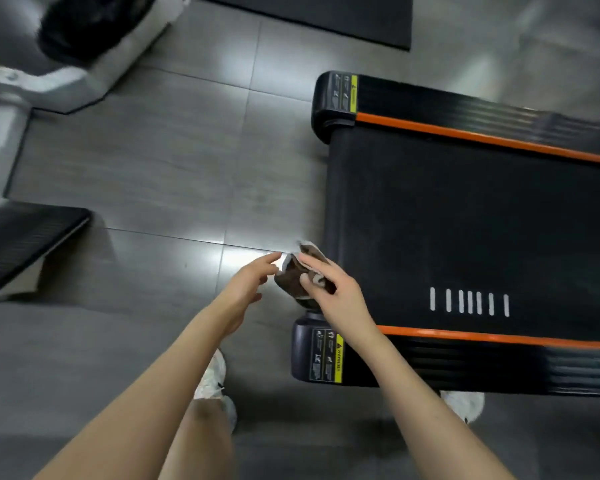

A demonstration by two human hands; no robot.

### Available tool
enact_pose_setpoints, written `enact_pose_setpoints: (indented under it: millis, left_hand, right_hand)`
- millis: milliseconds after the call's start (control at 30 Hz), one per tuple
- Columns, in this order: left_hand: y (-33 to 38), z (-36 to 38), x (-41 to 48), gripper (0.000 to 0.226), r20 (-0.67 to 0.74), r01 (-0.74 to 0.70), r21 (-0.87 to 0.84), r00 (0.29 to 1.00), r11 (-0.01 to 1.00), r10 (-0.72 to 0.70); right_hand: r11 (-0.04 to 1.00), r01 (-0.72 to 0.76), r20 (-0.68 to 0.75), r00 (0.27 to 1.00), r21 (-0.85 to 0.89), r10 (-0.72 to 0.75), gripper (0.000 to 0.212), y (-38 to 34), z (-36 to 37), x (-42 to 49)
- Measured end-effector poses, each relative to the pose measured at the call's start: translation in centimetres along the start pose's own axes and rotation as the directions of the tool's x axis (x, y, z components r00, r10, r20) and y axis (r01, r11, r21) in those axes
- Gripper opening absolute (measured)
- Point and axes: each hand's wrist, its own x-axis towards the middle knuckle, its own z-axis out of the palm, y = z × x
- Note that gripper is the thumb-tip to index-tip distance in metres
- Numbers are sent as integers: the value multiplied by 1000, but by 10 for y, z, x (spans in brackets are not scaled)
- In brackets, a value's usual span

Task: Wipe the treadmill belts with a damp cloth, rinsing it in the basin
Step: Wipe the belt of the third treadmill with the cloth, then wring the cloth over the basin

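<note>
A black treadmill belt (pixel 465 220) with orange side stripes and short white marks fills the right of the head view, its rear end facing left. My right hand (pixel 329 289) holds a bunched brown and white cloth (pixel 293 280) in the air just off the belt's rear edge. My left hand (pixel 248 284) hovers beside the cloth with fingers spread, its fingertips near the cloth's left edge; whether they touch it is unclear. No basin is in view.
Grey floor tiles (pixel 153 168) lie to the left. Another black treadmill end (pixel 25 244) sits at left, a white and black machine (pixel 94 39) at top left, and a dark mat (pixel 326 15) at top. My white shoes (pixel 212 379) stand below.
</note>
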Motion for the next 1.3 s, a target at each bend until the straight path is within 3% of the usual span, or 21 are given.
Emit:
enact_pose_setpoints:
  millis: [67, 200, 333, 433, 533, 600, 667, 700, 833, 1000, 1133, 1200, 1267, 1300]
  left_hand:
    - [11, -38, -23, 66, -20, -27, -9, 999, 1000, 27]
    - [22, -95, -73, 40, -43, -41, -99, 998, 994, 37]
    - [15, -122, -111, 44, -25, -74, -108, 997, 991, 71]
    - [-1, -129, -133, 34, -262, -114, -189, 963, 975, 62]
    - [-22, -139, -153, 15, -472, -163, -210, 881, 964, 46]
    - [-40, -155, -170, 6, -593, -190, -199, 804, 961, 37]
    - [-60, -176, -192, 7, -704, -191, -170, 710, 967, 16]
    - [-71, -187, -205, 11, -748, -174, -144, 664, 974, 8]
    - [-111, -232, -270, 1, -843, -96, -75, 538, 993, -11]
    - [-175, -283, -366, 3, -901, -69, -98, 430, 993, -59]
    - [-224, -332, -443, 9, -925, -169, -117, 376, 979, -46]
    - [-250, -359, -480, 12, -942, -221, -138, 330, 966, -59]
    - [-278, -389, -513, 18, -960, -263, -159, 266, 952, -87]
    - [-291, -405, -527, 20, -968, -288, -169, 229, 943, -103]
  right_hand:
    - [984, -56, 23, 998, 167, 53, 37, -34, 26, 3]
    - [890, -211, 120, 977, 404, 177, 40, -88, 66, 5]
    - [912, -212, 180, 971, 350, 156, 24, -123, 97, 11]
    - [948, -146, 263, 962, 283, 70, 13, -146, 121, 7]
    - [989, -96, 292, 955, 110, 60, 19, -156, 149, 1]
    - [976, 22, 226, 974, -217, 29, 38, -158, 172, -4]
    - [816, 135, 184, 982, -562, -36, 44, -168, 194, -20]
    - [734, 193, 205, 976, -651, -74, 44, -176, 206, -32]
    - [459, 392, 356, 919, -797, -168, 46, -208, 267, -82]
    - [347, 447, 446, 891, -825, -88, 32, -246, 360, -154]
    - [244, 596, 567, 803, -765, -183, 28, -280, 439, -219]
    - [173, 741, 660, 661, -648, -357, 26, -297, 482, -250]
    - [219, 863, 739, 503, -455, -448, 31, -309, 525, -278]
    - [278, 885, 781, 462, -374, -421, 33, -316, 545, -291]
